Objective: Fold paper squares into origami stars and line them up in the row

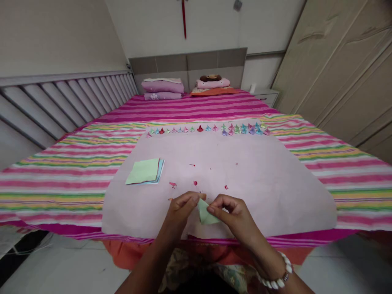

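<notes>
A light green piece of folded paper (208,216) is held up between my two hands, near the front edge of the white sheet. My left hand (185,206) pinches its upper left corner with thumb and fingers. On the paper's right side, the thumb and curled fingers of my right hand (231,208) grip it. Part of the paper is hidden behind the fingers. To the left lies a stack of square papers (142,171), green on top with blue and white edges showing beneath.
Small folded paper pieces (200,128) in several colours line the sheet's far edge. Red scraps (195,183) are scattered ahead of my hands. The white sheet (260,179) lies on a striped bedspread (346,179). Folded bedding (162,87) sits by the headboard, and a railing (76,94) runs along the left.
</notes>
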`<state>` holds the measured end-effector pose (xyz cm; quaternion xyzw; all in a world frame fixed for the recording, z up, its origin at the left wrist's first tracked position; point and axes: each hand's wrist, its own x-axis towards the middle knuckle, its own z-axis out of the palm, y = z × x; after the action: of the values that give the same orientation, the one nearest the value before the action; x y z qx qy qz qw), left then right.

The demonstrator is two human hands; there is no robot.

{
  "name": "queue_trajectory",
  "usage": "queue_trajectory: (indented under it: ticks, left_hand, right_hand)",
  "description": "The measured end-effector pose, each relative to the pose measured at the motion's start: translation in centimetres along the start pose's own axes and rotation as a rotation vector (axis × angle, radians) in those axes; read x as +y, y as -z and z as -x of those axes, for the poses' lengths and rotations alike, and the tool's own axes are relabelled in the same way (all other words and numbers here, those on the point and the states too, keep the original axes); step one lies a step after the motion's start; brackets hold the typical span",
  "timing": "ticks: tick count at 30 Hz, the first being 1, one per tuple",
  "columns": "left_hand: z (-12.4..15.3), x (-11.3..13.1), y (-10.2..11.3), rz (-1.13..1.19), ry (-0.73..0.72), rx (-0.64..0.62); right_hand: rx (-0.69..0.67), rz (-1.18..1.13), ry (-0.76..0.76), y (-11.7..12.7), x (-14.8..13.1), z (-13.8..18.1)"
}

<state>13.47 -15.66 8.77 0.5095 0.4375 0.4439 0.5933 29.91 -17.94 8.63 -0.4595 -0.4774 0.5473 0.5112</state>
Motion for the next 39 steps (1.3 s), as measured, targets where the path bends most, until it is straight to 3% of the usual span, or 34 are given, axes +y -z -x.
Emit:
queue_trajectory:
  ticks: [5, 12, 22, 28, 34, 39]
  left_hand:
    - [0.0, -1.0, -0.3, 0.109, 0.074, -0.115]
    - [-0.3, -1.5, -0.1, 0.255, 0.137, -0.084]
    - [-0.2, -2.2, -0.1, 0.456, 0.253, -0.097]
    - [-0.2, -1.9, -0.6, 0.525, 0.243, -0.261]
    - [-0.4, -2.6, -0.5, 0.634, 0.339, -0.127]
    - [-0.4, -3.5, -0.5, 0.754, 0.392, -0.132]
  right_hand:
    - [0.086, -0.123, -0.037, -0.1, 0.4, -0.1]
    - [-0.027, -0.273, -0.107, 0.0, 0.5, 0.1]
    - [-0.069, -0.309, -0.118, 0.1, 0.5, -0.1]
    - [-0.051, -0.31, -0.132, 0.1, 0.7, -0.3]
    - [-0.021, -0.256, -0.107, -0.1, 0.7, -0.4]
    - [-0.017, -0.24, -0.078, -0.1, 1.2, -0.4]
